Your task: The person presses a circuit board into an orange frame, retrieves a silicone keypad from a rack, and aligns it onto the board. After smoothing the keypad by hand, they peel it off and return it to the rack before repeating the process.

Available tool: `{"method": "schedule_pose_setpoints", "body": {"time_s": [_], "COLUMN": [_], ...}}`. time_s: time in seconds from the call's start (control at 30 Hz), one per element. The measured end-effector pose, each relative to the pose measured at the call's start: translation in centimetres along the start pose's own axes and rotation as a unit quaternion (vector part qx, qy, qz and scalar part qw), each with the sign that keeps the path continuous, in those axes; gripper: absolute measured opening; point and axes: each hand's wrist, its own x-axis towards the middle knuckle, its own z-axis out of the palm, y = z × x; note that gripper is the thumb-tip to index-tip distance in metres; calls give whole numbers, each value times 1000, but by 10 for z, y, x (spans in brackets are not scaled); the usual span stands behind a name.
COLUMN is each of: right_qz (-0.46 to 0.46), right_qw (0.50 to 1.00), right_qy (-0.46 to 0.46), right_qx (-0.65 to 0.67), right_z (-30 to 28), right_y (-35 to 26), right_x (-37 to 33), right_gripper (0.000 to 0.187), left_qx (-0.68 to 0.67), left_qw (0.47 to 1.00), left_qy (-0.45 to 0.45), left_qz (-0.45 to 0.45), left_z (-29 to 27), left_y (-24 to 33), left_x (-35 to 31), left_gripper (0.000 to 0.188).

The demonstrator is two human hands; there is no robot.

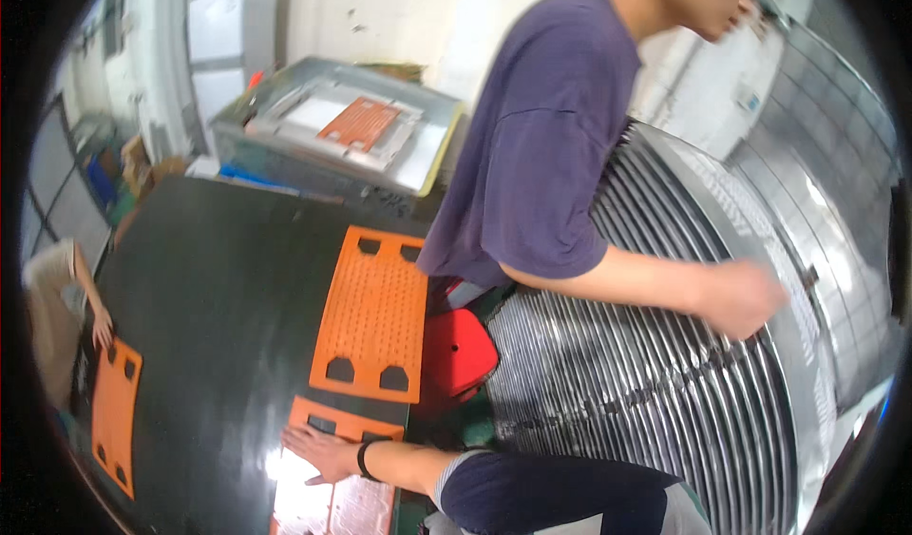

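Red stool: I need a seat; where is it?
In the head view, the red stool is near centre, between the perforated orange panel at left and ribbed metal at right.

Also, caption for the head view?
Right hand on an orange panel at a dark table, a person in purple alongside.

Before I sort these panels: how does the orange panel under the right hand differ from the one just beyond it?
The near panel has the right hand spread on it; no hand shows on the far panel. The near panel's lower part looks pale and glossy, while the far panel shows orange with rows of small slots. Both have dark cutouts and lie on the dark table.
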Motion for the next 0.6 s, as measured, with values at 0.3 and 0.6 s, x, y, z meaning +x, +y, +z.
{"method": "schedule_pose_setpoints", "body": {"time_s": [0.3,0.6], "right_qz": [81,99], "right_qw": [993,957], "right_qy": [-14,265], "right_qx": [82,-62], "right_z": [-27,-69], "right_y": [13,59], "right_x": [0,-101], "right_gripper": [73,69], "left_qx": [-217,-311], "left_qw": [552,348], "left_qy": [-153,-204], "left_qz": [791,861], "left_z": [-131,-112], "left_y": [476,600], "left_x": [117,114], "left_gripper": [48,52]}}
